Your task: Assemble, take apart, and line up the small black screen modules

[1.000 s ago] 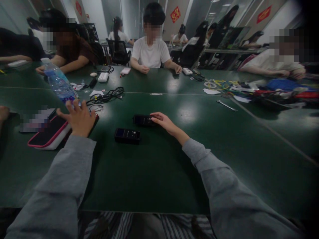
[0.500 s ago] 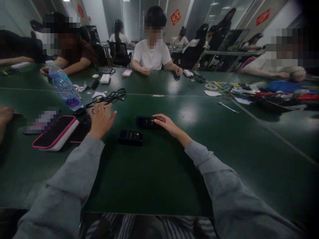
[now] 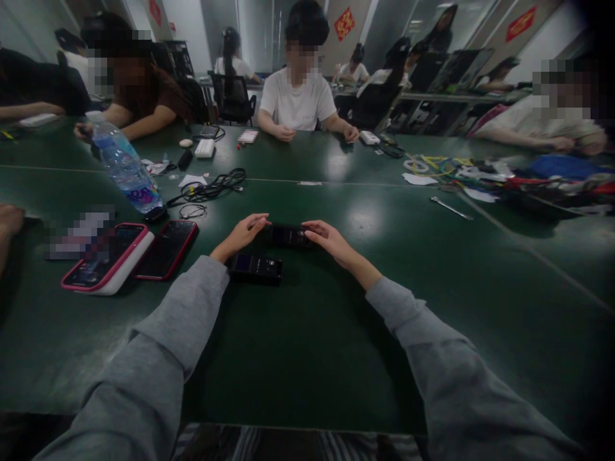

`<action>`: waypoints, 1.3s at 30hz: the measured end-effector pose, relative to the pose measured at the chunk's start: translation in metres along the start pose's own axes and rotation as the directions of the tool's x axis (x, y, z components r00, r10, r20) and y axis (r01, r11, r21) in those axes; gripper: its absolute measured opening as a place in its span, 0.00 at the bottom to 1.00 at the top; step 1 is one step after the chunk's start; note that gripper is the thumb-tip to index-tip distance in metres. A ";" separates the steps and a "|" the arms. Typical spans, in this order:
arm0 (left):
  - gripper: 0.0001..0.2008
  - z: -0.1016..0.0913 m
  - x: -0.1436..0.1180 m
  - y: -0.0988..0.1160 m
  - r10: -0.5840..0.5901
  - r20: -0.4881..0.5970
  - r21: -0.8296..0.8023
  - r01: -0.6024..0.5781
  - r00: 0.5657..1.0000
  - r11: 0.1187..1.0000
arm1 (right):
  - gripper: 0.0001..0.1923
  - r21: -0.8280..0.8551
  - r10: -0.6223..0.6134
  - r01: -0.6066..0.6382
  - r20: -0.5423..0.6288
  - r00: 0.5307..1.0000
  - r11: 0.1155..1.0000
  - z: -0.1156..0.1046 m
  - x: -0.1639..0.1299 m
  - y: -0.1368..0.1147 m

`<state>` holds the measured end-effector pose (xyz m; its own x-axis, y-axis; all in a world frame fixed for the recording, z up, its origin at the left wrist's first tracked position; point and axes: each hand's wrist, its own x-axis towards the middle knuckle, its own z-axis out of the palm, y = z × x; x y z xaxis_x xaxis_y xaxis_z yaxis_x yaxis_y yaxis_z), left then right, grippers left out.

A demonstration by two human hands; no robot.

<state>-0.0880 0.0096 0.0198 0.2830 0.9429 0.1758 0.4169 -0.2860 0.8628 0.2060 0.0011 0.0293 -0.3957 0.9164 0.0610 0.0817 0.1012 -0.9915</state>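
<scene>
Two small black handheld devices with screens and buttons lie flat on the green table [image 3: 307,346]. At the left end of the farther black handheld device [image 3: 288,235], my left hand [image 3: 243,234] has its fingers stretched out; contact with it is unclear. My right hand [image 3: 331,242] has its fingers around that device's right end, the thumb at the front and the fingers at the back. The nearer black handheld device [image 3: 257,267] lies just below, close to my left wrist, with no hand on it.
Left of my arm are a red-edged phone [image 3: 168,250], a pink-rimmed phone on a white block [image 3: 108,259] and a tilted water bottle [image 3: 127,166]. Black cables [image 3: 216,186] lie behind. A wrench [image 3: 451,208] and a cable pile [image 3: 528,179] are right. A person [image 3: 300,102] sits opposite.
My left hand has moved right, from above the red-edged phone to the left end of the farther device. My right hand stays at its right end. The view has shifted slightly.
</scene>
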 end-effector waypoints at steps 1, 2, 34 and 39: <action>0.35 0.000 0.000 0.001 -0.017 0.023 0.019 0.017 1.000 1.000 | 0.23 -0.002 0.003 -0.003 0.000 1.000 1.000 0.000 0.000 0.000; 0.34 -0.001 0.001 0.001 -0.032 0.045 0.039 0.030 0.998 0.999 | 0.23 -0.004 0.007 -0.007 0.002 1.000 1.000 0.000 0.000 0.000; 0.38 0.005 0.016 0.015 -0.039 0.150 0.228 0.004 0.988 0.974 | 0.25 -0.053 0.038 -0.049 -0.185 0.982 0.997 0.004 0.002 0.003; 0.37 0.005 0.015 0.015 -0.036 0.150 0.225 0.002 0.988 0.974 | 0.24 -0.066 0.035 -0.047 -0.171 0.985 0.997 0.004 0.001 0.003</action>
<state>-0.0733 0.0192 0.0329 0.3937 0.9164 0.0716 0.6011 -0.3156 0.7342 0.2025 0.0014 0.0263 -0.2302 0.9721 0.0450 0.1602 0.0834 -0.9836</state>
